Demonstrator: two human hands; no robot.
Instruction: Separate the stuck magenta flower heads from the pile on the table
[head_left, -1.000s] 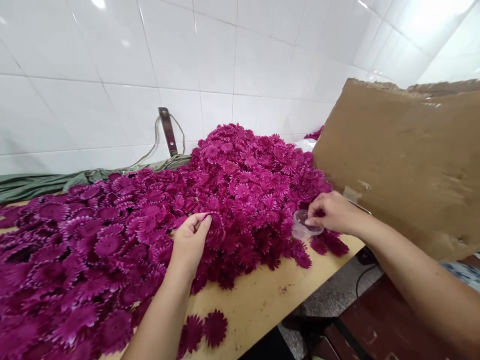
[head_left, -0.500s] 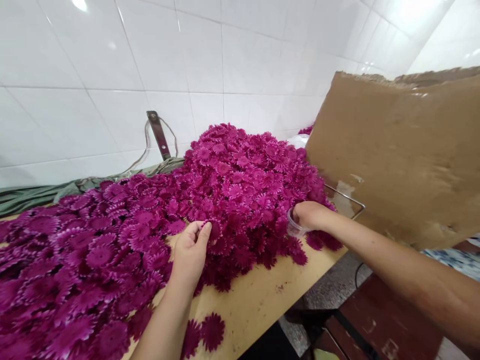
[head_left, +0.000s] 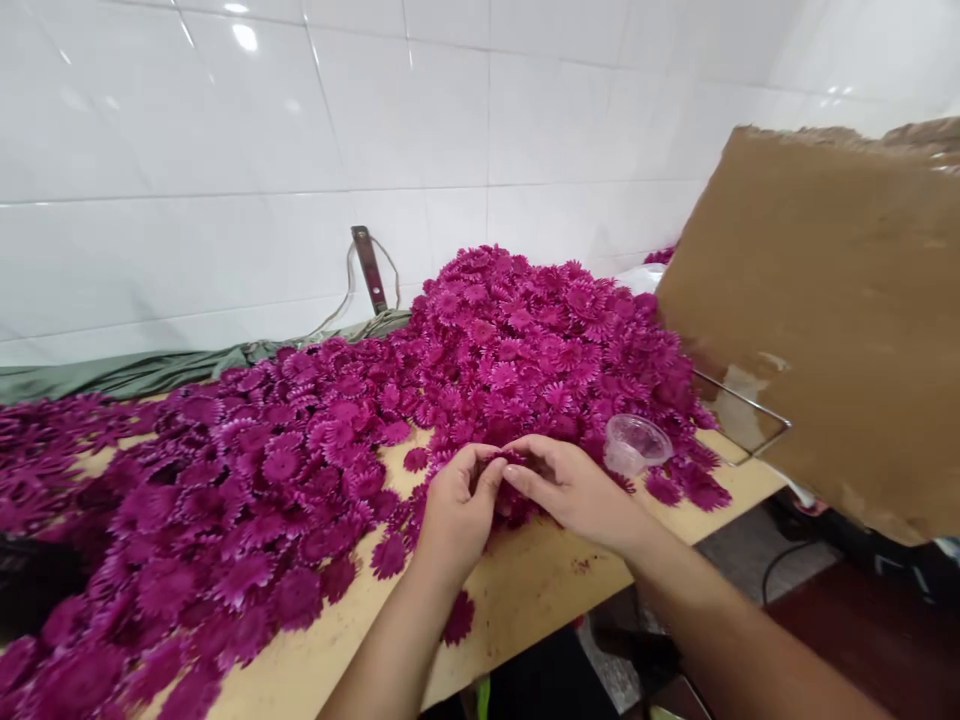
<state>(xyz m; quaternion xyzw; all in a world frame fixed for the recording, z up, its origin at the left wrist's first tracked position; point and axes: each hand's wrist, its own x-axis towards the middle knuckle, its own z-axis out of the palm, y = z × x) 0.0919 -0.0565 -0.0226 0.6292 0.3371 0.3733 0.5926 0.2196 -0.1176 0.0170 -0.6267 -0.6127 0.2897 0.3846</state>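
White tile wall (head_left: 420,130) fills the top of the frame behind everything you have. Below it, the yellow table (head_left: 547,570) shows its front edge slanting from bottom centre up to the right; between your forearms, a bare strip of tabletop gives you some open room. Purple flowers (head_left: 525,350) spread from the left edge to a heap at centre. A cardboard sheet (head_left: 825,330) leans at the right, its torn top edge bounding that side, and green cloth (head_left: 135,372) lies along the wall at left.

Your left hand (head_left: 461,500) and right hand (head_left: 577,490) meet just below centre, fingertips touching. Your left thumb and forefinger are pinched on a purple piece (head_left: 512,458), mostly hidden; you cannot tell whether the right fingers, bent in close, grip it too. Just beyond your right hand, the clear cup (head_left: 636,445) rests tilted against the flowers.
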